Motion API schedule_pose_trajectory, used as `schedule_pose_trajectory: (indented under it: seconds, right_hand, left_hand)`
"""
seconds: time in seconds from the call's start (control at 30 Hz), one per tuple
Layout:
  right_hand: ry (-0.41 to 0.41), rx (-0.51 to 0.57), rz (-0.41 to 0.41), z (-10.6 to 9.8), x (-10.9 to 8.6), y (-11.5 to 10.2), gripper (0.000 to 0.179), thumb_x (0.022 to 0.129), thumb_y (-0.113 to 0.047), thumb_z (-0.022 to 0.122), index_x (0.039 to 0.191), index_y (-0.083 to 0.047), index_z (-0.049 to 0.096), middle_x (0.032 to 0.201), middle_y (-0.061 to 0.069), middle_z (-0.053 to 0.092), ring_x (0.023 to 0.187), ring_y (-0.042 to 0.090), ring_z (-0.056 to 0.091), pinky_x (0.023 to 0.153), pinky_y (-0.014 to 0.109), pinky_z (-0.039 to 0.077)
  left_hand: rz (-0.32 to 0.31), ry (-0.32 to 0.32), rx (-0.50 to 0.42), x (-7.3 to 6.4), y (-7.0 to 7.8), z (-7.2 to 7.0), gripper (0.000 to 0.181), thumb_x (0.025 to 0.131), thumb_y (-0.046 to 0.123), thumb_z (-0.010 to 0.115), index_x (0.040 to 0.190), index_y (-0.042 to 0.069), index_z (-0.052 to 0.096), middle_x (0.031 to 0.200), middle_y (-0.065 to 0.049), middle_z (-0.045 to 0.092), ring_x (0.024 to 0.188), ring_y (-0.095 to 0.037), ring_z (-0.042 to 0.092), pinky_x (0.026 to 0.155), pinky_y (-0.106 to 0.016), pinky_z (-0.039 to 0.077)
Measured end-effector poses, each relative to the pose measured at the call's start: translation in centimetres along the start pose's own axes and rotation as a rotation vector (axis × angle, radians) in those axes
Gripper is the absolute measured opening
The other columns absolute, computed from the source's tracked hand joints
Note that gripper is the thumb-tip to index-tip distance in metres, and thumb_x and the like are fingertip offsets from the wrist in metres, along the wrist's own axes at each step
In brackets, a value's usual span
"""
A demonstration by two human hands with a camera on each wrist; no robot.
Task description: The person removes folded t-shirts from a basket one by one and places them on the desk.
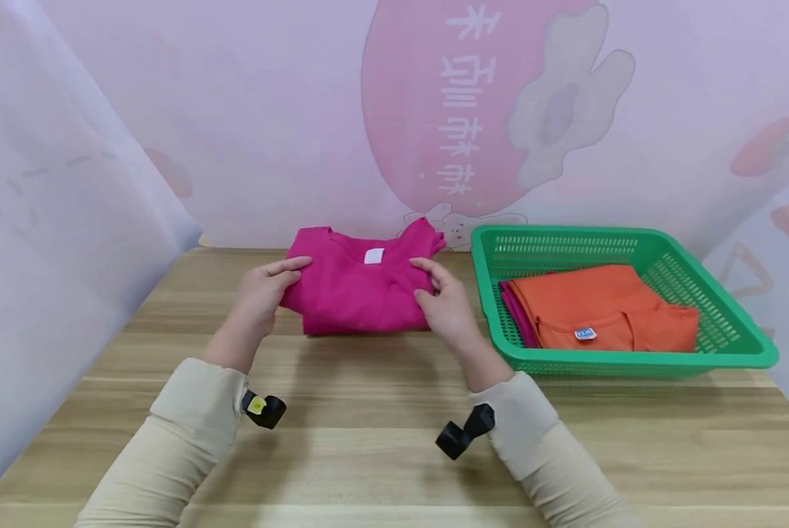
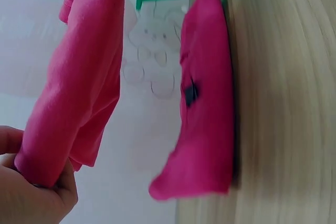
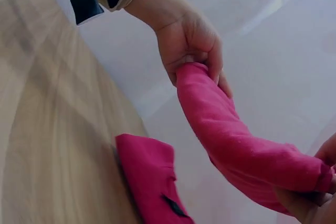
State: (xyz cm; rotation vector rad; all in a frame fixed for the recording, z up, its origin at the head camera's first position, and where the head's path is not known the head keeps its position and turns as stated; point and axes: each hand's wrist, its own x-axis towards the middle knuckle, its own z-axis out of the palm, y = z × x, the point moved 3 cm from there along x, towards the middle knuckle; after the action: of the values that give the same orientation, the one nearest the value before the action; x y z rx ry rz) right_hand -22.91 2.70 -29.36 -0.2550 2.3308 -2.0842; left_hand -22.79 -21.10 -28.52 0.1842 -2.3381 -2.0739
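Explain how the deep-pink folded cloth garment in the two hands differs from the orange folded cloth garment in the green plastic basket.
Colour: the held garment is deep pink; the orange garment is bright orange.
Place: the left hand and right hand grip the held garment above the wooden table; the orange garment lies in the green basket, untouched.
Both are folded cloth.

Back wall (image 1: 269, 132): pale pink-lilac, printed with white characters (image 1: 460, 103) and a grey figure (image 1: 559, 110) | Left wall (image 1: 38, 242): whitish | Right wall (image 1: 780, 271): triangle outlines (image 1: 746, 271) | Table (image 1: 361, 455): striped wood grain | Light: soft
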Motion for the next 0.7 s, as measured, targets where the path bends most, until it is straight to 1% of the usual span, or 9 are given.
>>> schedule_pose_trajectory:
  seconds: [0.13,0.23,0.43,0.5,0.57,0.6,0.63,0.67,0.7]
  right_hand:
    - [-0.065,0.034,-0.024,2.4,0.6,1.0,0.044,0.082,0.008,0.044,0.119,-0.014,0.051,0.115,0.007,0.052,0.087,0.020,0.049,0.067,0.025,0.045]
    - [-0.118,0.044,-0.010,4.0,1.0,1.6,0.044,0.083,0.007,0.044,0.121,-0.016,0.050,0.119,0.005,0.050,0.091,0.018,0.049,0.071,0.026,0.045]
    - [-0.144,-0.047,0.036,6.7,1.8,2.6,0.045,0.085,0.002,0.048,0.122,-0.023,0.049,0.125,-0.002,0.045,0.103,0.014,0.045,0.083,0.028,0.041]
    - [-0.148,-0.069,0.044,7.5,2.2,3.0,0.045,0.085,0.001,0.048,0.122,-0.024,0.049,0.126,-0.002,0.044,0.106,0.014,0.044,0.084,0.029,0.039]
    - [-0.153,-0.098,0.048,8.3,2.6,3.2,0.045,0.085,0.000,0.049,0.122,-0.025,0.049,0.127,-0.001,0.044,0.107,0.014,0.043,0.085,0.029,0.039]
    - [-0.159,-0.111,0.047,8.7,2.8,3.4,0.045,0.085,0.000,0.049,0.123,-0.025,0.048,0.127,-0.001,0.044,0.108,0.014,0.043,0.086,0.029,0.038]
    - [-0.164,-0.130,0.043,9.2,3.1,3.5,0.045,0.085,-0.001,0.050,0.123,-0.025,0.048,0.127,-0.001,0.044,0.108,0.013,0.042,0.086,0.028,0.038]
    - [-0.169,-0.145,0.039,9.6,3.3,3.6,0.045,0.085,-0.002,0.050,0.123,-0.025,0.048,0.127,-0.001,0.043,0.109,0.013,0.042,0.086,0.028,0.038]
    - [-0.174,-0.162,0.028,10.0,3.5,3.7,0.045,0.085,-0.002,0.051,0.123,-0.024,0.048,0.128,0.000,0.043,0.111,0.013,0.041,0.087,0.028,0.037]
  left_hand:
    - [-0.035,0.049,0.029,0.2,-0.7,-1.9,0.036,0.090,0.008,0.038,0.126,0.002,0.043,0.139,-0.013,0.019,0.124,-0.024,0.023,0.096,-0.033,0.028]
    - [-0.073,0.086,0.030,0.2,-1.3,-3.4,0.037,0.090,0.008,0.037,0.127,0.004,0.042,0.140,-0.012,0.017,0.125,-0.023,0.020,0.096,-0.033,0.027]
    - [-0.111,0.124,0.050,0.4,-2.3,-5.9,0.038,0.091,0.011,0.036,0.129,0.009,0.040,0.142,-0.010,0.011,0.127,-0.023,0.016,0.097,-0.035,0.025]
    - [-0.127,0.127,0.036,1.4,-3.3,-7.2,0.038,0.091,0.012,0.038,0.128,0.013,0.042,0.142,-0.007,0.011,0.127,-0.022,0.016,0.098,-0.035,0.024]
    - [-0.137,0.128,-0.011,3.4,-5.5,-9.3,0.036,0.089,0.015,0.045,0.124,0.019,0.049,0.142,-0.004,0.016,0.122,-0.018,0.026,0.094,-0.033,0.030]
    - [-0.145,0.113,-0.030,4.2,-6.3,-10.3,0.035,0.088,0.015,0.047,0.122,0.022,0.051,0.141,-0.002,0.016,0.121,-0.017,0.029,0.093,-0.033,0.032]
    - [-0.149,0.115,-0.062,5.2,-7.5,-11.4,0.033,0.087,0.017,0.050,0.119,0.025,0.054,0.140,0.000,0.020,0.116,-0.014,0.036,0.090,-0.033,0.035]
    - [-0.160,0.115,-0.063,5.6,-7.8,-12.1,0.033,0.087,0.018,0.050,0.118,0.027,0.054,0.141,0.000,0.019,0.115,-0.014,0.036,0.090,-0.033,0.035]
    - [-0.170,0.120,-0.053,5.5,-7.6,-12.3,0.034,0.087,0.018,0.049,0.120,0.027,0.053,0.141,0.000,0.019,0.115,-0.015,0.037,0.089,-0.033,0.035]
